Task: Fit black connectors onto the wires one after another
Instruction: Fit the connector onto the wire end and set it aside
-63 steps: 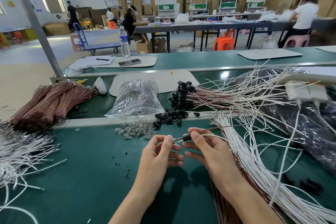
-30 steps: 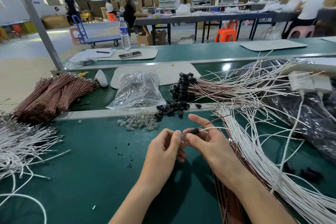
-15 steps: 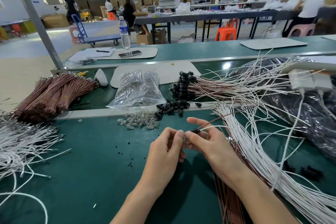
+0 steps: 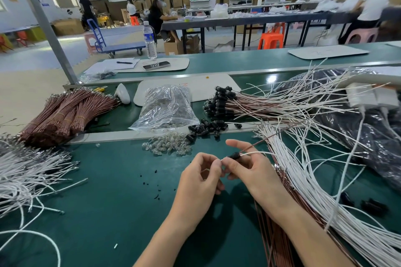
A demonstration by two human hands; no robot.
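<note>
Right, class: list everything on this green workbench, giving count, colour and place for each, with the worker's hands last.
Black plastic connector: one, on a white wire between the hands.
Loose black connectors: small pile, on the metal rail beyond the hands.
Long white wires: two heaps, far left and right.
Brown wire bundles: several, back left.
Finished wires with black connectors: one sheaf, brown and white, back centre.
Clear plastic bag: one, left of that sheaf.
Small clear glass bulbs: one pile, before the bag.
Left hand: pinches the wire's tip.
Right hand: holds the connector.

Black connector [image 4: 234, 155] sits on white wire [image 4: 256, 153], above green bench.
</note>
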